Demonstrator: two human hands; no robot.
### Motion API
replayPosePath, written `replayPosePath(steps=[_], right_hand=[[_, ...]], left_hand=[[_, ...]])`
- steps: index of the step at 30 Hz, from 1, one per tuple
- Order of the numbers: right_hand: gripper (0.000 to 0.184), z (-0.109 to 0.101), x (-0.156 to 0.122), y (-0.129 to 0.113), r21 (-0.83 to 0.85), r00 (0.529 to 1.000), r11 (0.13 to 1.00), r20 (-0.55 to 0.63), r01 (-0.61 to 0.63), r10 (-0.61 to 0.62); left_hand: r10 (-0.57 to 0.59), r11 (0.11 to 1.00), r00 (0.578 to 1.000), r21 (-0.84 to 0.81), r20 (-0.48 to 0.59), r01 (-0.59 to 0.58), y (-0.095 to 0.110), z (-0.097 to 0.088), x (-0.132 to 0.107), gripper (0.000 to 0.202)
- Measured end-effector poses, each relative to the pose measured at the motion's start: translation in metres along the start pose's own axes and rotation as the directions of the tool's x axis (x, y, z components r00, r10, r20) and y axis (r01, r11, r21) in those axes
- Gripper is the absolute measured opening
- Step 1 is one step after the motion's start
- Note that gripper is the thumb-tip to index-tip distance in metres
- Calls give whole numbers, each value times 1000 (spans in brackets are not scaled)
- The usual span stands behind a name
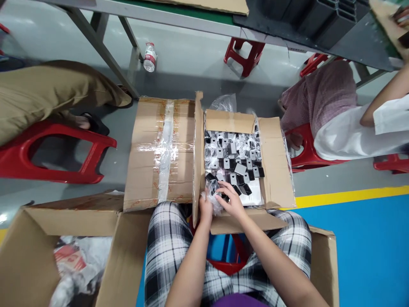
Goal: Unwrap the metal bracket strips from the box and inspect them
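Observation:
My left hand (206, 208) is closed on a crumpled clear plastic bag (216, 206) at the near left corner of an open cardboard box (275, 160). From the right, my right hand (233, 203) reaches over the same bag, its fingers curled against the plastic. A dark box-shaped part (213, 186) shows through the bag; its lower side is hidden by the fingers. Inside the box stand rows of small grey and black hollow parts (226, 163) in clear film. Several loose ones, including a tilted grey piece (240, 169), lie on a white sheet (254, 195) nearer to me.
A taped carton (143, 157) adjoins the box on the left. Lower left, an open carton (128, 256) holds crumpled plastic (96, 256). Seated people flank me on red stools (64, 149). A workbench (185, 21) crosses the top; a bottle (150, 57) stands on the floor beneath.

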State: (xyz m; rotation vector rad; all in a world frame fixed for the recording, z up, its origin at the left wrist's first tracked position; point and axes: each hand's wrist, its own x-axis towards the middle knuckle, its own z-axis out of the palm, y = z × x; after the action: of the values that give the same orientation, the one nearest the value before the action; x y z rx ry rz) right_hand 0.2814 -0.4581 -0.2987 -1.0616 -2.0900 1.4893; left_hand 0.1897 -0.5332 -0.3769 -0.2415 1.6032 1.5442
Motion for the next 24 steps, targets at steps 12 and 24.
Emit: replayPosePath(steps=[12, 24], right_hand=[[53, -3, 9, 19, 360, 870, 813, -6, -458, 493], [39, -27, 33, 37, 323, 850, 852, -198, -413, 488]], left_hand=[[28, 997, 998, -74, 50, -25, 24, 10, -12, 58], [-70, 971, 994, -221, 81, 86, 30, 13, -11, 52]])
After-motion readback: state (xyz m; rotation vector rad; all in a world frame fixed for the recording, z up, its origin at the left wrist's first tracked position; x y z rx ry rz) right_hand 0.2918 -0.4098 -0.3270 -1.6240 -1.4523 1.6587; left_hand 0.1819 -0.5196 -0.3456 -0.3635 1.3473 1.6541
